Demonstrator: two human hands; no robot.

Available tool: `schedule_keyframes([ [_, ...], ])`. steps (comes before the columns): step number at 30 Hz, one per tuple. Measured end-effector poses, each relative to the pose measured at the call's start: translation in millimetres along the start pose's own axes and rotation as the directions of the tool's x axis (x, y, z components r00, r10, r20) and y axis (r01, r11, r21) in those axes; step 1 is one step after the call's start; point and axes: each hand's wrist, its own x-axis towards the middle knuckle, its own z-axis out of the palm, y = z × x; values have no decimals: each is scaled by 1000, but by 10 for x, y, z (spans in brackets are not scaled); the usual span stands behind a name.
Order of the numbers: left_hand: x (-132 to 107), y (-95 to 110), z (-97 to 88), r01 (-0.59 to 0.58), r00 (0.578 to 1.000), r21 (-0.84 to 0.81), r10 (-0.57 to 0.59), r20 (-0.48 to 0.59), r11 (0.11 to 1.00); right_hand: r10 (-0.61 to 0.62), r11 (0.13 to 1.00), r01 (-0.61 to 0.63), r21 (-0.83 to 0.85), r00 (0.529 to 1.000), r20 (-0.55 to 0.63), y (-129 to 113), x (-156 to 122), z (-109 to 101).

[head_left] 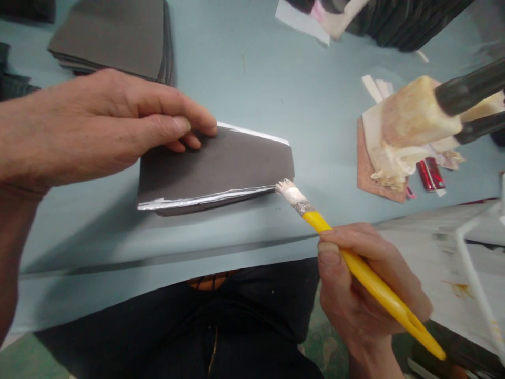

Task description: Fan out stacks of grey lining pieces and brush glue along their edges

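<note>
In front of me lies a small stack of dark grey sheets (221,163), with white coating along its near and far edges. My left hand (158,116) holds the stack down from the left, thumb and fingers bent together on its top near the far edge. A paintbrush (357,266) with a yellow handle is gripped in my right hand (366,284). Its bristles are caked white and touch or nearly touch the stack's near right corner. What the lower fingers of my left hand press on is partly hidden.
A thicker stack of grey sheets (110,37) is at the upper left. To the right, a whitish crusted block with dark handles (418,113) stands on a brown board (363,158), beside a red shiny item (431,173). The blue-green tabletop (252,89) ends close to my body.
</note>
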Motion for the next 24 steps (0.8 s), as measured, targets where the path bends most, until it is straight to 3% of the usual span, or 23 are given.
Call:
schedule_keyframes([
  [5, -11, 12, -1, 15, 1000, 8, -15, 5, 1000, 18, 1000, -19, -24, 999, -29, 74, -14, -43],
  [10, 4, -21, 27, -14, 996, -18, 12, -87, 1000, 43, 997, -45, -69, 998, -37, 170, -32, -79],
  [13, 17, -65, 38, -30, 997, -16, 29, -76, 999, 67, 995, -70, -76, 997, -43, 209, -42, -111],
  [18, -4, -84, 72, -55, 993, -57, 48, -104, 997, 75, 997, -77, -29, 994, -85, 153, -22, -144],
  [24, -5, -91, 96, -95, 989, -55, 88, -120, 994, 39, 999, -38, 9, 998, -54, 103, -4, -102],
])
